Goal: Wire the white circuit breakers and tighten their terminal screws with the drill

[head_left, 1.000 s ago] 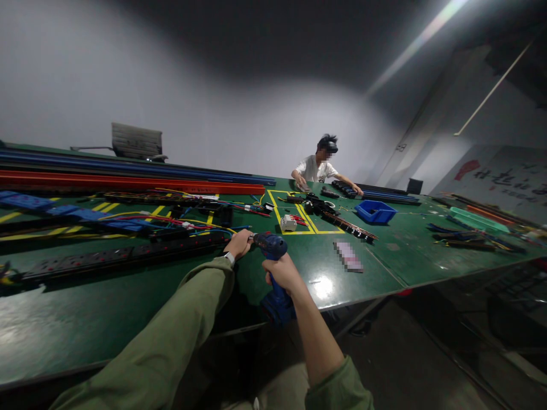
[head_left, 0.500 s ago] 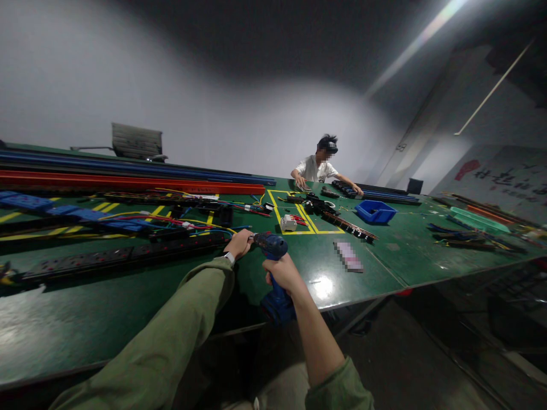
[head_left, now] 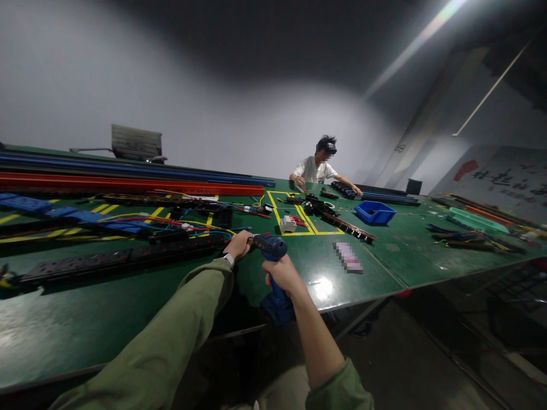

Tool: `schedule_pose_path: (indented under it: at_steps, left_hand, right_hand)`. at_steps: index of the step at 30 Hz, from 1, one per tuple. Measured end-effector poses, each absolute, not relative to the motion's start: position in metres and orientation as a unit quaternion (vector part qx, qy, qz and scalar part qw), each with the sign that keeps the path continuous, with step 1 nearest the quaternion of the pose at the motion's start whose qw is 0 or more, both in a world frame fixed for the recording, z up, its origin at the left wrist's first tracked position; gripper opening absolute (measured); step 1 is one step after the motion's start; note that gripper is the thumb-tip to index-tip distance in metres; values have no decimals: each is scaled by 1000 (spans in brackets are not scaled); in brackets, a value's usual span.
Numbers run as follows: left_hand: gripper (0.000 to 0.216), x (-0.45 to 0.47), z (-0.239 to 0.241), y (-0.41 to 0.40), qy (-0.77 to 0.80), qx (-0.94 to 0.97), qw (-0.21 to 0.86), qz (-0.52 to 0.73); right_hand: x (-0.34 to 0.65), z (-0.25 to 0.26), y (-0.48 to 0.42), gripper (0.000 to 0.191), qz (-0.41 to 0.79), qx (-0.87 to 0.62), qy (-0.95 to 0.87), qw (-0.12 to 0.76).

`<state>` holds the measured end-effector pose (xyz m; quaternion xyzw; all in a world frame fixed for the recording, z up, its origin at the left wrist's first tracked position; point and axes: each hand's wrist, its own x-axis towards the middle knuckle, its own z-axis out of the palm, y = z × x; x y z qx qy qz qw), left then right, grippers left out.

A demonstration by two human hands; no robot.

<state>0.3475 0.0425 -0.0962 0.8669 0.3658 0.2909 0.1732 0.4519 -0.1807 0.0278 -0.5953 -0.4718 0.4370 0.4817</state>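
Aim the cordless drill (head_left: 272, 246), gripped in the right hand (head_left: 282, 274), squarely at the end of the black socket strip (head_left: 128, 258) on the tabletop (head_left: 395, 256); brace with the left hand (head_left: 237, 245), curled there, impossible to tell around what.

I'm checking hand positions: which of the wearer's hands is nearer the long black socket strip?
Left. The left hand is at the right end of the black socket strip; the right hand is farther right, gripping the blue drill.
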Motion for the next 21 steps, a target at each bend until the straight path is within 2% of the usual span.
schedule_pose_path:
  at_steps: [6, 15, 21]
  left_hand:
    - [23, 348, -99, 43, 374, 863, 177, 291]
    - [23, 352, -107, 51, 381, 852, 182, 311]
    - [31, 349, -99, 50, 360, 831, 237, 351]
  right_hand:
    - [458, 22, -191, 14, 417, -579, -473, 517]
    - [524, 19, -176, 28, 271, -635, -452, 564]
    - [563, 5, -133, 37, 204, -613, -438, 626]
